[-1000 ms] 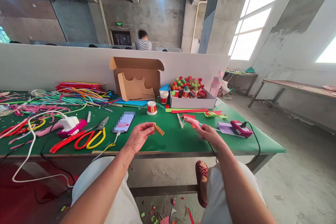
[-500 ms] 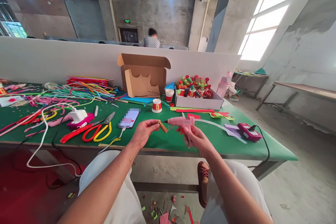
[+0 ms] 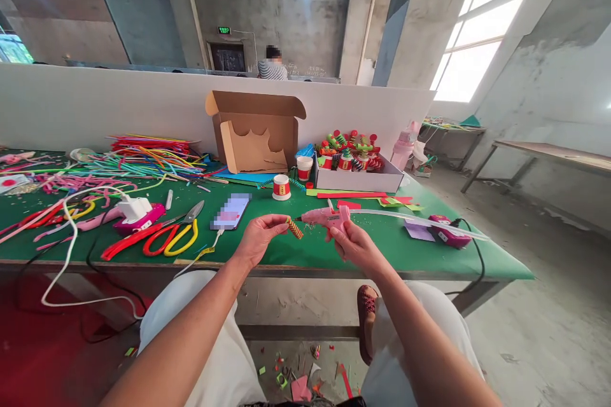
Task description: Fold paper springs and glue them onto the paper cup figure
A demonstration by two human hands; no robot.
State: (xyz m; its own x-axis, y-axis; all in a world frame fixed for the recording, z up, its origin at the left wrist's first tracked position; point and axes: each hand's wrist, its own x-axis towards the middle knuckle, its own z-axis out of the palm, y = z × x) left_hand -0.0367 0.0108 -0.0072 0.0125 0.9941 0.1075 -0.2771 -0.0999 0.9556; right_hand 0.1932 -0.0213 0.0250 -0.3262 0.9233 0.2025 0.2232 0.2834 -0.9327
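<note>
Between the fingertips of my left hand (image 3: 260,238) is a small folded paper spring (image 3: 294,228), striped in red, yellow and green. My right hand (image 3: 352,241) is wrapped round the handle of a pink hot glue gun (image 3: 327,217), whose nozzle points left at the upper end of the spring. Whether the tip touches the paper I cannot tell. A long clear glue stick (image 3: 410,216) sticks out of the gun's back. Just beyond my hands stands an upside-down red and white paper cup (image 3: 281,187).
A white box (image 3: 358,181) of decorated paper cups stands behind, beside an open cardboard box (image 3: 258,105). Left lie a phone (image 3: 231,211), scissors (image 3: 184,229), a power strip (image 3: 143,221) and pipe cleaners (image 3: 147,156). Another power strip (image 3: 449,235) sits right; a person (image 3: 273,65) is beyond the partition.
The view has shifted slightly. The spring and glue gun stay close together, and the gun with its glue stick sits a little more level. Both hands keep their hold.
</note>
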